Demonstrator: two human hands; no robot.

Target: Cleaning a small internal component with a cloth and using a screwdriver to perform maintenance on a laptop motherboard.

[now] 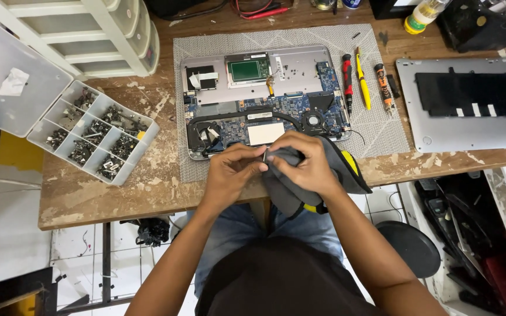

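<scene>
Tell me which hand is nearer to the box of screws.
Left. The left hand is at the table's front edge, right of the box of screws; the right hand, gripping a grey cloth, lies farther right beyond it.

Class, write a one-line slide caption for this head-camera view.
Both hands, left hand and right hand, rub a small part with a grey cloth beside an opened laptop.

Matt grey cloth [291, 184], rough scuffed wooden table [118, 193], woven mat [382, 131].
</scene>
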